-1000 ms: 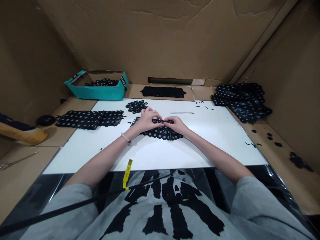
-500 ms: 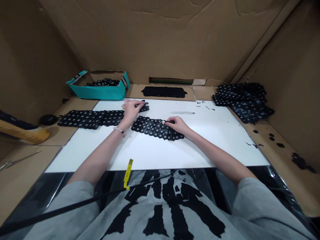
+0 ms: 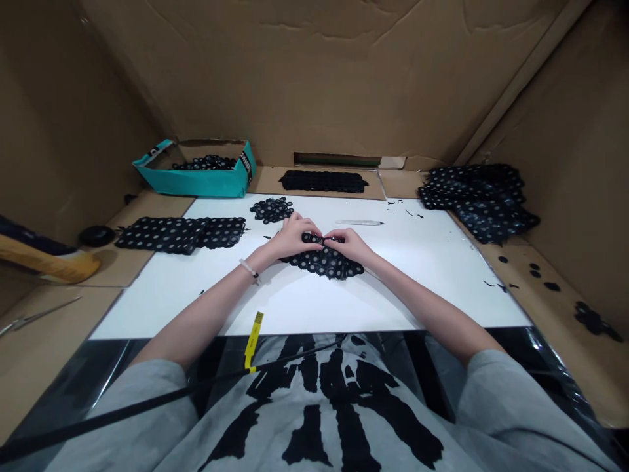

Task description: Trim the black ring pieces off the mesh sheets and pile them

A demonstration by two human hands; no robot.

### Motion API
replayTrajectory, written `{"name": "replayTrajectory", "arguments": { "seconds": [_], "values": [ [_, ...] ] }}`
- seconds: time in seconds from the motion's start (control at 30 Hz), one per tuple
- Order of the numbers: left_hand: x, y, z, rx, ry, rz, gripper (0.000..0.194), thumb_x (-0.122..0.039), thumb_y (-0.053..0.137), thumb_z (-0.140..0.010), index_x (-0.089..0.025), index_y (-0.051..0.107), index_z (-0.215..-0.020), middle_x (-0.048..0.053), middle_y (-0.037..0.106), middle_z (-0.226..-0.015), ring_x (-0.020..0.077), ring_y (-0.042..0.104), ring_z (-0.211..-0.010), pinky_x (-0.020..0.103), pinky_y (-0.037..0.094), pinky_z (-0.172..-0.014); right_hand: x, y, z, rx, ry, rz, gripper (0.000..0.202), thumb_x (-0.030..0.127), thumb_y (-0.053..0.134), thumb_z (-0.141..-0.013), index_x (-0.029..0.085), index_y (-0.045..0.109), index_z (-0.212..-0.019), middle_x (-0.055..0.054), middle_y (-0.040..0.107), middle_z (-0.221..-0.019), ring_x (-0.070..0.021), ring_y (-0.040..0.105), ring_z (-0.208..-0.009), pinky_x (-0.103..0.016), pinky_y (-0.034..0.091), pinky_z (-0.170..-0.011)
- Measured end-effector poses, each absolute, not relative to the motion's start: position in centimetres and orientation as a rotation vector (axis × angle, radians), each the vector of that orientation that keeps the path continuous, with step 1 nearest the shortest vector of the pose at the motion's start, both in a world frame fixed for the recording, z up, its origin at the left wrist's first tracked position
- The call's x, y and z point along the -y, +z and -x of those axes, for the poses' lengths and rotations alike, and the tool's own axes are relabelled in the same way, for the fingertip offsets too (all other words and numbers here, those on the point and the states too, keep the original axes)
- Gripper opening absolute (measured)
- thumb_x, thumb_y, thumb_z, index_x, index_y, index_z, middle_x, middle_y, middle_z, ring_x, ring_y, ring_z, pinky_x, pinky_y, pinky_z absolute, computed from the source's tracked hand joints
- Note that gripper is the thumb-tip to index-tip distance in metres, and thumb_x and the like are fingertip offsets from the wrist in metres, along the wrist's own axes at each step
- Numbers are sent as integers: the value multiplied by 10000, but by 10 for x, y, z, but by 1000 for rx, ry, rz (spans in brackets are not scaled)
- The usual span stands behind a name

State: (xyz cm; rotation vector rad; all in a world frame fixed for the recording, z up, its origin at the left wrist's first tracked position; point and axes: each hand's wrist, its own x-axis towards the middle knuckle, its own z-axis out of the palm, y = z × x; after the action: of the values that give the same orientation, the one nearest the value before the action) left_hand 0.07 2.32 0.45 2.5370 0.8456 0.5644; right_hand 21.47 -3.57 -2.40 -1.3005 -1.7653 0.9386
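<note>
A black sheet [image 3: 324, 263] full of round holes lies on the white board in front of me. My left hand [image 3: 297, 237] is over its upper left part, thumb and fingers pinched at the far edge; what they hold is too small and hidden to tell. My right hand [image 3: 350, 245] pinches the same edge of the sheet, fingertips almost touching the left ones. Behind my left hand lies a loose pile of small black rings [image 3: 271, 210]. To the left, more black holed sheet pieces [image 3: 167, 234] lie flat, overlapping.
A teal box [image 3: 196, 183] with black rings stands at the back left. A white pen-like tool [image 3: 358, 222] lies behind my right hand. Stacked black sheets [image 3: 476, 196] are at the right, a black strip stack [image 3: 323, 181] at the back, scissors [image 3: 29, 320] at the left.
My left hand has moved from the ring pile toward me and to the right, onto the sheet's edge beside my right hand. The right hand stays in nearly the same place.
</note>
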Motion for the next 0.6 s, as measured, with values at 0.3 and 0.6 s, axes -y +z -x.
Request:
{"name": "replayTrajectory", "arguments": {
  "seconds": [0.3, 0.6],
  "values": [
    [-40, 0, 2, -918, 664, -2224, 244, -454, 690, -778, -229, 782, -790, 50, 775, -863, 249, 656, -882, 384, 438, -887, 36, -22, -213, 1812, 855, 1409, 280, 429, 614, -847, 174, 729, -826, -33, 707, -769, -184, 591, -742, -290, 412, -711],
    [-79, -1, 61, -1781, 1087, -2220, 302, -407, 543, -949, -255, 774, -1071, 115, 606, -1354, 431, 390, -1269, 662, 309, -998, 37, -23, -213, 1842, 803, 1476, 295, 425, 589, -846, 169, 669, -724, -8, 629, -686, -166, 548, -709, -276, 363, -680]
  ]
}}
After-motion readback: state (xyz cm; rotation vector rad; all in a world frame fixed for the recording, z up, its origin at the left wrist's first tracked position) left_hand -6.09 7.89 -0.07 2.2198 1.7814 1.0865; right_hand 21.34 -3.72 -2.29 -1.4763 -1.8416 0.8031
